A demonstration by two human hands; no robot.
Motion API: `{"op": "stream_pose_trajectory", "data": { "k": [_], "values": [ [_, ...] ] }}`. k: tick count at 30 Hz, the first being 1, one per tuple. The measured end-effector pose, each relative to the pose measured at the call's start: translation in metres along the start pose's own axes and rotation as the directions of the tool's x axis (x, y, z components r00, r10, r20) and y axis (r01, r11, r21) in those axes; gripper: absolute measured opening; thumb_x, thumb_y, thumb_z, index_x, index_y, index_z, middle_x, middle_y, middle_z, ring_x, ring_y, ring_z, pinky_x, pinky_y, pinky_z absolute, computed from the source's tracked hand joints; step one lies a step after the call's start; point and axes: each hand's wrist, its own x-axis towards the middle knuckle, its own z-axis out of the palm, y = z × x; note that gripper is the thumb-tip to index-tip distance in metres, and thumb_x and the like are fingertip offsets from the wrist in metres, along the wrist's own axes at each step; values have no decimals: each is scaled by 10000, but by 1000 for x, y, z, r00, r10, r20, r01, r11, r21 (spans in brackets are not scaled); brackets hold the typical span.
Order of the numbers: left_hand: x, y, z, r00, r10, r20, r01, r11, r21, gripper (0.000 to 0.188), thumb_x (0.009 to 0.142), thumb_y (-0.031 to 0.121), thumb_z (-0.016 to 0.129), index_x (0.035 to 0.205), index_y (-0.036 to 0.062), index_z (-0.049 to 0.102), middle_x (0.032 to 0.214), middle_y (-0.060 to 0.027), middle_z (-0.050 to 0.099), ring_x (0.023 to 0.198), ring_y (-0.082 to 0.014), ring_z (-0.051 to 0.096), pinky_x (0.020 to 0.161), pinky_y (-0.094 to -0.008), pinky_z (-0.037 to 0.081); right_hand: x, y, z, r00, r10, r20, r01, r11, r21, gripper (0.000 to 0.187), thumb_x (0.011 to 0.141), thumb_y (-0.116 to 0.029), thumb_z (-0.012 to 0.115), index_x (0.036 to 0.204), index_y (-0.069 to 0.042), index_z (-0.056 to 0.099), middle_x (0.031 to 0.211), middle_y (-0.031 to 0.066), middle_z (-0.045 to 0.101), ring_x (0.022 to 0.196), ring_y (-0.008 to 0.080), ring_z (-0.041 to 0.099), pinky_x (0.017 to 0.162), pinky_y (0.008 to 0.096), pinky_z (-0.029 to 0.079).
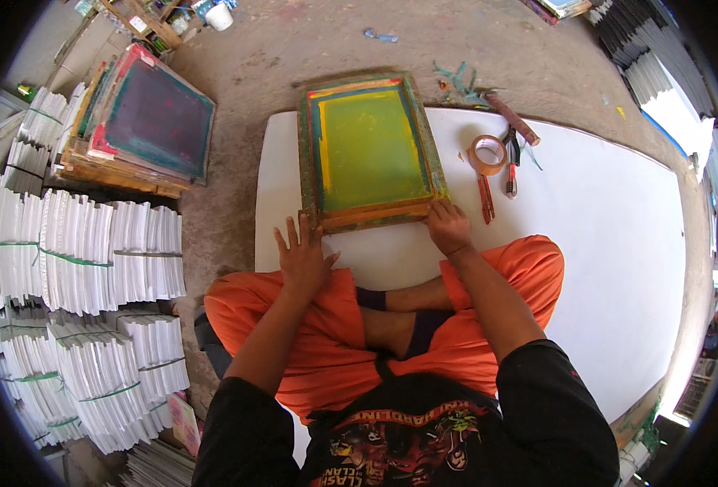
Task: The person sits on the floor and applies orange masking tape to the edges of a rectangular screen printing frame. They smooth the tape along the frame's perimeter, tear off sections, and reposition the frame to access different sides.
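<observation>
White board (603, 219) runs wide rightward; wood-framed yellow-green printing screen (371, 146) at its left, far end past board's far edge. Left hand (304, 264) spread, fingertips at near-left corner; right hand (449, 228) grips near-right corner. Tape roll (487, 170) near right side.

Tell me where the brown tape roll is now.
In the head view, the brown tape roll lies on the white board, right of the framed screen and just left of the black-and-red tool.
</observation>
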Motion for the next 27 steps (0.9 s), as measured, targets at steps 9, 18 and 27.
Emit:
{"op": "stream_pose_trajectory", "data": {
  "k": [9, 18, 27],
  "values": [
    [17, 11, 7, 997, 21, 73, -16, 998, -65, 744, 941, 590, 594, 1516, 136, 467, 1599, -210, 362, 1504, -416, 282, 1220, -626, 155, 21, 1, -29, 815, 579, 33, -569, 788, 234, 581, 867, -486, 730, 1160, 8, 642, 1109, 168, 657, 1082, 383, 633, 941, 507, 523],
    [62, 134, 35, 989, 69, 130, -32, 964, -265, 886, 924, 597, 612, 1636, 251, 213, 1684, -163, 182, 1554, -434, 109, 1205, -677, 120, 31, -5, -13, 491, 814, 312, -870, 435, 233, 694, 835, -524, 773, 1210, 45, 643, 1162, 265, 660, 1080, 403, 648, 922, 484, 513],
    [51, 139, 40, 959, 86, 271, -19, 971, -239, 911, 937, 573, 598, 1652, 281, 116, 1713, -149, 51, 1563, -446, 4, 1226, -648, 57, 15, 21, 8, 531, 776, 341, -834, 407, 373, 421, 842, -337, 791, 1039, 26, 712, 1010, 229, 712, 929, 394, 690, 829, 452, 543]
  ]
}}
